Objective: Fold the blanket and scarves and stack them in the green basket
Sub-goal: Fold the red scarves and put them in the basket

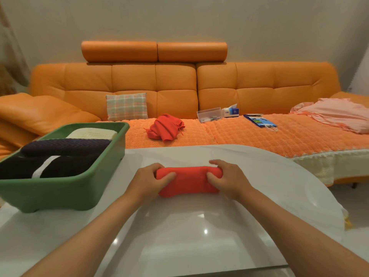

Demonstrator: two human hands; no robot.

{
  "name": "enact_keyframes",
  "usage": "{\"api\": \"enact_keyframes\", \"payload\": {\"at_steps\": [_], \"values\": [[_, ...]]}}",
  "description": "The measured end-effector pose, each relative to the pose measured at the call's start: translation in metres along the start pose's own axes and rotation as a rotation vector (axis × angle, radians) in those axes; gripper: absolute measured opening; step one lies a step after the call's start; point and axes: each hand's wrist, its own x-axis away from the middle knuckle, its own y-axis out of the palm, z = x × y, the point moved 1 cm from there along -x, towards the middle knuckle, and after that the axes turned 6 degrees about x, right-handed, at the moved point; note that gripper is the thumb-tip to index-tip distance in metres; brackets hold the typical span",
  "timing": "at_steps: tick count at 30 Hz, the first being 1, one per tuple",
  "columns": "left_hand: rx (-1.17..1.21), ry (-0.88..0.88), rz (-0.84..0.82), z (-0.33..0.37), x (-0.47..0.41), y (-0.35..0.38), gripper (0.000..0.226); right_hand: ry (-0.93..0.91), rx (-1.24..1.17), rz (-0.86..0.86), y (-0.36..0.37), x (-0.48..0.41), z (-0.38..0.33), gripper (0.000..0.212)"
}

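Both hands, the left hand [148,179] and the right hand [227,178], grip opposite ends of a folded red scarf [188,180] on the white table [199,226]. Beside it, the green basket [60,188] holds folded dark and cream pieces. Another red scarf [165,126] lies crumpled on the orange sofa [249,84].
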Motion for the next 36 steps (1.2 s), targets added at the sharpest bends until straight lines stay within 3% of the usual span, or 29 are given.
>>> {"api": "enact_keyframes", "payload": {"at_steps": [3,5,7,9,12,14,17,26,31,34,36], "values": [[-0.125,-0.207,0.035,0.006,-0.011,0.005,0.039,0.196,-0.023,-0.077,0.001,-0.012,0.002,0.067],[-0.298,-0.206,0.048,0.005,-0.015,0.012,0.048,0.246,0.098,-0.139,0.005,-0.016,0.003,0.066],[-0.362,-0.077,0.086,0.005,-0.019,0.019,0.045,0.202,0.234,-0.134,0.01,-0.02,0.002,0.061],[-0.38,0.181,0.078,0.013,-0.022,0.025,0.033,0.043,0.335,-0.051,0.013,-0.025,-0.003,0.055],[-0.481,0.451,-0.07,0.026,-0.023,0.039,0.048,-0.252,0.344,-0.009,0.023,-0.029,-0.012,0.049],[-0.521,0.445,-0.167,0.027,-0.018,0.048,0.06,-0.333,0.343,-0.112,0.032,-0.028,-0.018,0.05],[-0.496,0.413,-0.225,0.015,-0.016,0.045,0.059,-0.351,0.285,-0.144,0.042,-0.021,-0.017,0.052],[-0.5,0.292,-0.472,-0.019,-0.015,0.005,0.09,-0.332,0.332,-0.343,0.015,-0.009,0.002,0.085],[-0.682,0.353,-0.479,-0.017,-0.02,-0.016,0.071,-0.35,0.406,-0.379,0.007,-0.015,0.006,0.079],[-0.797,0.297,-0.529,0.005,-0.023,-0.019,0.081,-0.342,0.39,-0.378,0.008,-0.018,0.002,0.074],[-0.734,0.29,-0.476,0.022,-0.024,-0.014,0.087,-0.326,0.377,-0.381,0.01,-0.021,-0.001,0.069]]}}
